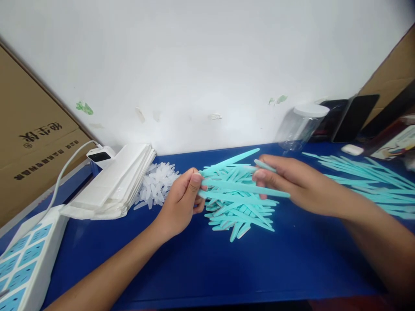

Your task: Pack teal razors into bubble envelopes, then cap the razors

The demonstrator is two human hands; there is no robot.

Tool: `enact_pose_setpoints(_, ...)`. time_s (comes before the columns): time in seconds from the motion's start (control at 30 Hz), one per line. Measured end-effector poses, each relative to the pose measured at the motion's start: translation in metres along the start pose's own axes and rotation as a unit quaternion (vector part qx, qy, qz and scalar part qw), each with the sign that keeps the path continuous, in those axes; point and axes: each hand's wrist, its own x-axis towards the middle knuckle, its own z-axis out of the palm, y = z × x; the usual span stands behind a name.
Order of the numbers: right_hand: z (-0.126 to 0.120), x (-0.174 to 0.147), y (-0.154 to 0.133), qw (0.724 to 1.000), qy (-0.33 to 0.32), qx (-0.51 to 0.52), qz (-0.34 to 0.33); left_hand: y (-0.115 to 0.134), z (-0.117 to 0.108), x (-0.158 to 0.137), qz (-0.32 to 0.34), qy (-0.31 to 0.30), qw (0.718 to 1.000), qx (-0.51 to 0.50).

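My left hand is closed, thumb and fingers pinching the ends of several slim turquoise eyebrow razors, which fan out to the right. Facing it, my right hand is also closed, thumb and forefinger gripping one more turquoise razor whose pale rounded tip sticks out above the thumb. Beneath both hands lies a loose heap of turquoise razors, pointing many ways. A pile of small translucent white blade caps sits just left of my left hand.
Left of the caps is a stack of white sleeves, with a white device and a power strip beyond. More razors are spread at right. A clear jar and a dark phone stand near the wall. Cardboard borders the left.
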Motion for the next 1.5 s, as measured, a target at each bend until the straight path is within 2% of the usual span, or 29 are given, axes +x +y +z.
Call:
enact_pose_setpoints(0.1, 0.003, 0.0, -0.01, 0.996, -0.053, 0.072, 0.023, 0.002, 0.006, -0.004, -0.009, 0.011, 0.999, -0.032)
enact_pose_setpoints(0.23, 0.017, -0.003, -0.027, 0.986, -0.108, 0.119, 0.037, 0.003, 0.016, -0.01, 0.02, 0.077, 0.996, -0.039)
enact_pose_setpoints(0.37, 0.032, -0.008, -0.041, 0.976, -0.168, 0.139, 0.017, 0.005, 0.022, -0.015, 0.079, 0.146, 0.986, 0.018)
enact_pose_setpoints(0.47, 0.04, -0.008, -0.048, 0.966, -0.198, 0.168, 0.002, 0.005, 0.025, -0.019, 0.101, 0.178, 0.976, 0.069)
enact_pose_setpoints(0.67, 0.059, -0.009, -0.053, 0.973, -0.146, 0.178, 0.019, -0.002, 0.027, -0.024, 0.099, 0.191, 0.969, 0.118)
enact_pose_setpoints(0.9, 0.069, -0.006, -0.055, 0.976, -0.113, 0.183, 0.044, -0.009, 0.026, -0.021, 0.139, 0.158, 0.953, 0.219)
enact_pose_setpoints(1.07, 0.071, -0.006, -0.055, 0.976, -0.11, 0.189, 0.015, -0.009, 0.03, -0.024, 0.171, 0.109, 0.942, 0.266)
enact_pose_setpoints(1.27, 0.068, -0.014, -0.049, 0.982, -0.101, 0.154, -0.04, -0.016, 0.022, -0.016, 0.145, 0.152, 0.95, 0.232)
enact_pose_setpoints(1.37, 0.066, -0.015, -0.045, 0.986, -0.087, 0.123, -0.065, -0.018, 0.019, -0.014, 0.14, 0.151, 0.953, 0.22)
enact_pose_setpoints(1.5, 0.065, -0.013, -0.043, 0.986, -0.079, 0.12, -0.084, -0.016, 0.018, -0.014, 0.15, 0.151, 0.945, 0.249)
